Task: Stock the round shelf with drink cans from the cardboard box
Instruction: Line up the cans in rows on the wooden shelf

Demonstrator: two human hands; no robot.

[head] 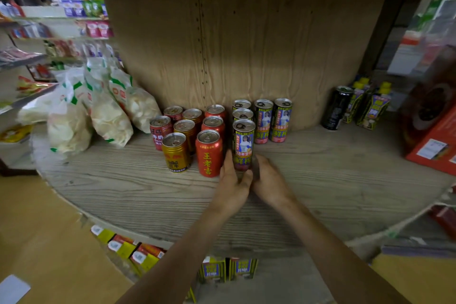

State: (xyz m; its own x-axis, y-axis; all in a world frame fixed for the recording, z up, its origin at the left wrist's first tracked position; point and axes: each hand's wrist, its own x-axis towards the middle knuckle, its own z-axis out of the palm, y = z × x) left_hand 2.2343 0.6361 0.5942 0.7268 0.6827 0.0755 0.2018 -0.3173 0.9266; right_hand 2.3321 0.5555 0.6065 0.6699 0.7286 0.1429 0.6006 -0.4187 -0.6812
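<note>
The round wooden shelf [333, 180] carries rows of upright drink cans near its middle column. A tall dark can with a picture label [243, 142] stands at the front of its row, and both hands meet at its base. My left hand [234, 185] touches its lower left side, fingers extended upward. My right hand [269, 180] cups its lower right side. Left of it stand a red can [209, 153] and a gold can [175, 153], with more red and gold cans behind. Two more tall dark cans [272, 119] stand behind to the right. The cardboard box is not in view.
Bags of white snacks [98, 116] lie on the shelf's left part. A black can [336, 107] and yellow-capped cartons [370, 106] stand at the right back. A red box [434, 136] sits at the far right. Small cartons [133, 249] fill the tier below.
</note>
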